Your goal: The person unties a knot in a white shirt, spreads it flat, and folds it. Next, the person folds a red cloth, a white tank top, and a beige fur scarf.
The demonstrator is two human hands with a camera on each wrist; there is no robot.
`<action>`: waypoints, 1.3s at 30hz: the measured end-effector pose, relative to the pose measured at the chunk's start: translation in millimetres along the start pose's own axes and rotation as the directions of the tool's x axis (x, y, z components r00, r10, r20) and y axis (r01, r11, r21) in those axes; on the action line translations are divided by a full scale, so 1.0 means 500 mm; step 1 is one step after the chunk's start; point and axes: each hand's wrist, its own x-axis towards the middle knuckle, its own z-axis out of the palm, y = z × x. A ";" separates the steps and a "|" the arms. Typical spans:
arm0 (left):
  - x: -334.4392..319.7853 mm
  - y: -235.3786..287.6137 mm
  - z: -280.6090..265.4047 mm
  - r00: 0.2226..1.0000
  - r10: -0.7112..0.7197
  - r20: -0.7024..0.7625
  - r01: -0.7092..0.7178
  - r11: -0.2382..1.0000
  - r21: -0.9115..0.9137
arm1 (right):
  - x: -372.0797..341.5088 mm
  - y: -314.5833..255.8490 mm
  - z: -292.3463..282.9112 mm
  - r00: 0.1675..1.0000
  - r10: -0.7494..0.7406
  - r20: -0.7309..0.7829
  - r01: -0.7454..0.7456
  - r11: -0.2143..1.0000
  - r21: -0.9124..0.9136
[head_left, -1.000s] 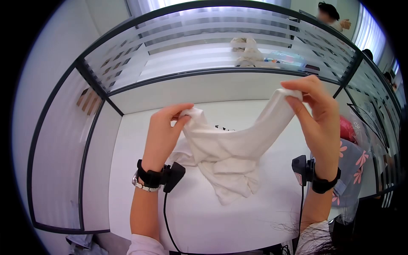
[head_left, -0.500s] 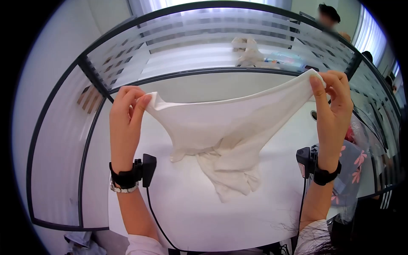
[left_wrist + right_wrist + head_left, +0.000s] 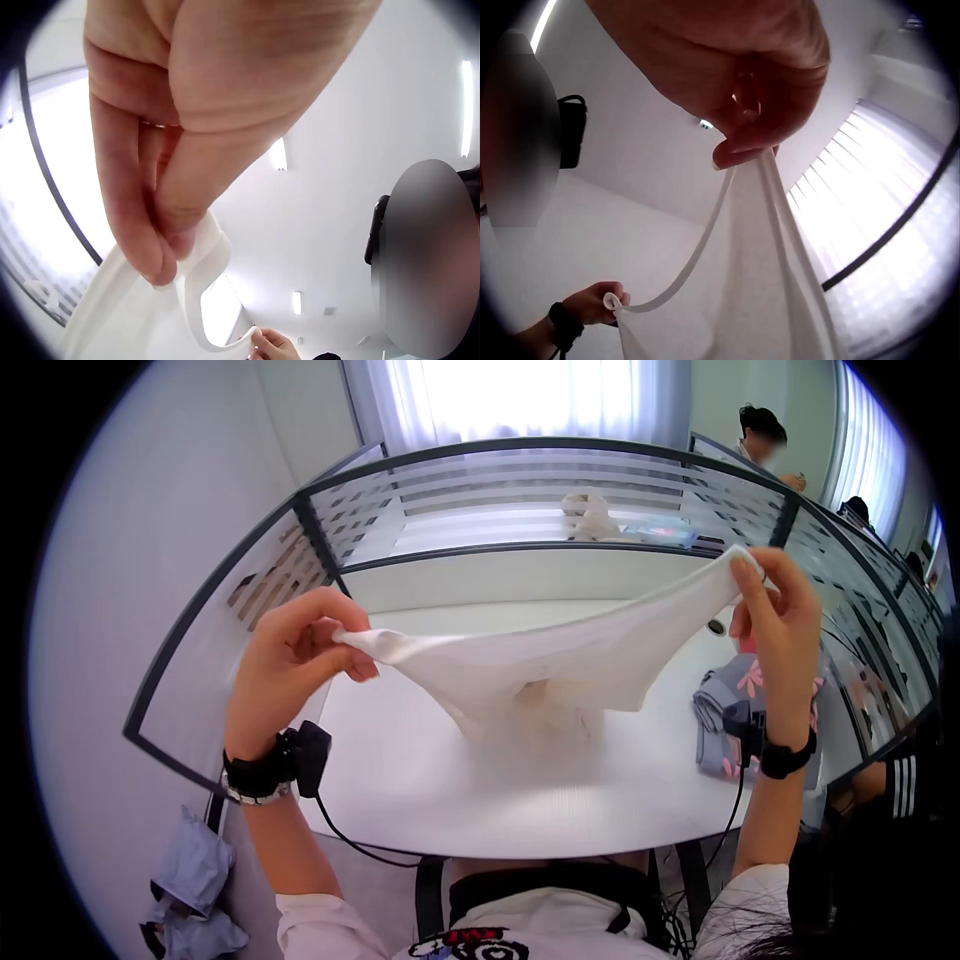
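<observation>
A thin white garment (image 3: pixel 590 650) hangs stretched between both hands above the desk, its hemmed upper edge sagging slightly and rising to the right. Its lower folds look blurred, close over the white desktop (image 3: pixel 480 810). The left hand (image 3: pixel 300 650) pinches one upper corner between thumb and fingers; in the left wrist view the cloth (image 3: pixel 127 315) drops from those fingertips. Higher up, the right hand (image 3: pixel 785 600) grips the opposite corner. In the right wrist view, a hemmed edge of the cloth (image 3: pixel 742 247) curves across to the left hand (image 3: pixel 596 304).
A dark-framed partition (image 3: pixel 540 450) with striped glass surrounds the desk. To the right lies a folded grey cloth with pink flowers (image 3: pixel 715 730). Grey-blue fabric (image 3: pixel 195 870) sits low at the left. Behind the partition stands another person (image 3: pixel 760 440). Cables trail from both wrist cameras.
Both hands moved apart, pulling the garment's edge from bunched to stretched. In the last half second the left hand has lowered in view, the garment's folds have shifted, and the head view has tilted.
</observation>
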 end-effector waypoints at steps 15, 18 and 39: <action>-0.096 0.286 -0.148 0.386 0.653 -0.651 -0.659 0.689 0.300 | 0.053 -0.339 -0.193 0.901 -0.422 0.105 0.431 0.898 -0.085; -0.063 0.272 -0.168 0.468 0.604 -0.645 -0.655 0.727 0.206 | 0.066 -0.337 -0.129 0.930 -0.368 0.007 0.368 0.930 0.001; 0.295 -0.490 0.090 0.912 -0.332 -0.240 0.319 0.943 -0.091 | 0.175 0.478 0.206 0.818 0.428 0.384 -0.498 0.861 0.102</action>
